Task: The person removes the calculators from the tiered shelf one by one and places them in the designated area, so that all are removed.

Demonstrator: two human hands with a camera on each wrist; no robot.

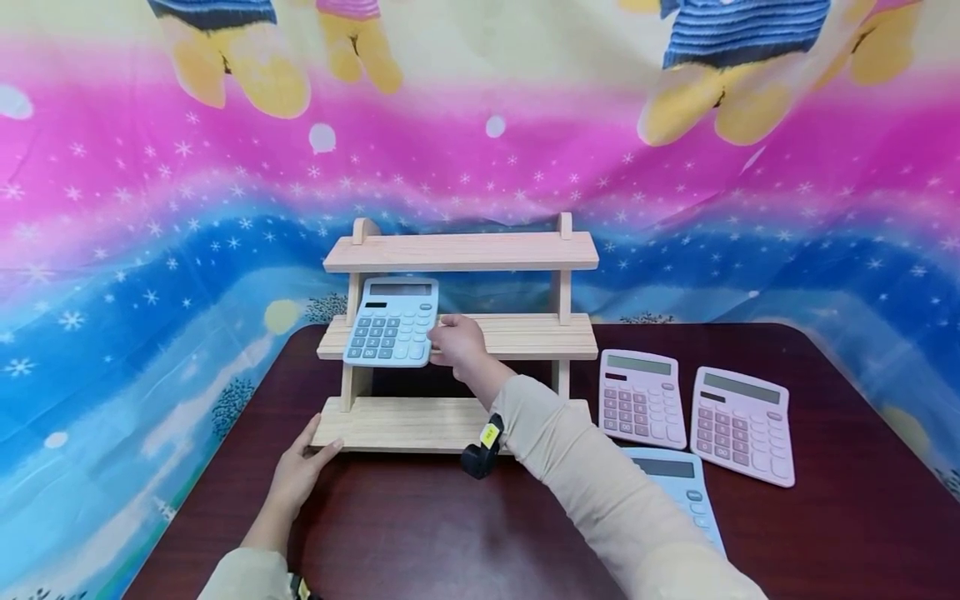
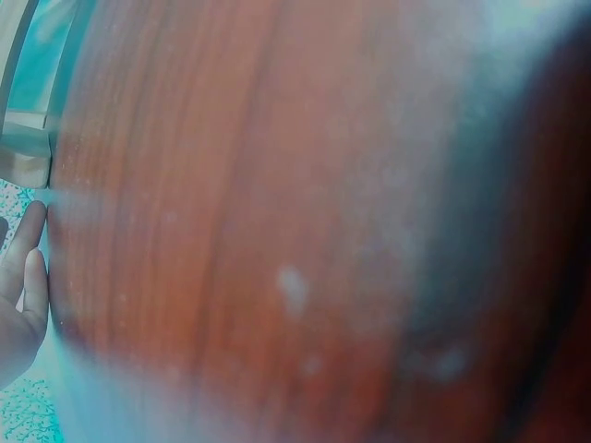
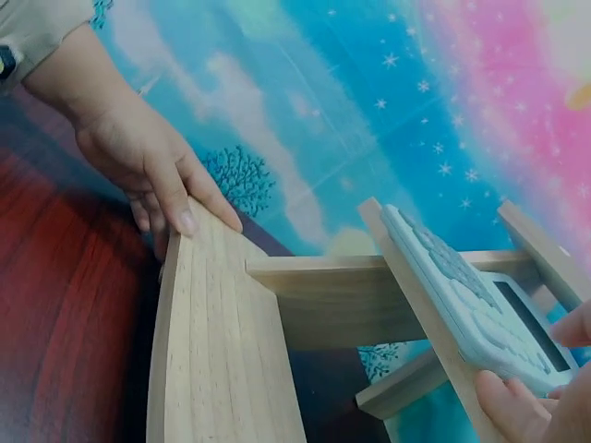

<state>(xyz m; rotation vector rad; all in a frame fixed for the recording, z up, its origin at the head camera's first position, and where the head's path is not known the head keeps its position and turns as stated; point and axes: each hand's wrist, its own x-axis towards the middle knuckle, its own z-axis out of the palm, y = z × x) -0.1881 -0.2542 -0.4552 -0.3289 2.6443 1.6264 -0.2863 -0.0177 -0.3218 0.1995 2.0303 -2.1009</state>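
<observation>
A light blue calculator (image 1: pixel 392 323) leans back on the middle tier of a wooden three-tier display shelf (image 1: pixel 457 420), toward its left end. My right hand (image 1: pixel 459 343) grips the calculator's right edge; the right wrist view shows fingers (image 3: pixel 510 406) and thumb on either side of that edge. At the left corner of the bottom tier, my left hand (image 1: pixel 294 471) holds the board's end. Its thumb lies on top, and other fingers go down beside the board, partly hidden in the right wrist view. The left wrist view catches only some fingers (image 2: pixel 32 277).
Two pink calculators (image 1: pixel 642 398) (image 1: pixel 742 425) lie on the dark red-brown table (image 1: pixel 420 525) right of the shelf. Another light blue calculator (image 1: pixel 678 477) lies in front of them, partly hidden by my right sleeve. A colourful printed cloth (image 1: pixel 465 150) hangs behind.
</observation>
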